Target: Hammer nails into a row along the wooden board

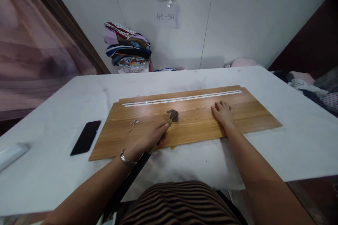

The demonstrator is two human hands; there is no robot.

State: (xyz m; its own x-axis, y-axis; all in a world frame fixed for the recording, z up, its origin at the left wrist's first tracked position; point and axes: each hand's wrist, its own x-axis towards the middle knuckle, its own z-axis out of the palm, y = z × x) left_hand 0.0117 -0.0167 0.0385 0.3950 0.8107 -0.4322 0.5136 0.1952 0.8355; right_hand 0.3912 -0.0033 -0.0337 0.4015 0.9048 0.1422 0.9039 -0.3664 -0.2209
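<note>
My left hand (154, 136) is closed around the handle of a claw hammer (173, 114), whose head is low over the wooden board (253, 112). Whether the head touches the board I cannot tell. To the right of the hammer runs a short row of small dark dots (190, 120), too small to tell whether they are nail heads or holes. My right hand (223, 113) lies on the board beyond that row, fingers spread and holding nothing. A small heap of nails (135, 122) rests on the board's left part, with a single dark nail (129, 131) just below.
Two pale marked strips (182, 99) lie along the board's far side. A black phone (86, 137) is left of the board on the white table (55, 119). Folded clothes (128, 47) are stacked by the wall, and a white object (13, 154) sits at the left edge.
</note>
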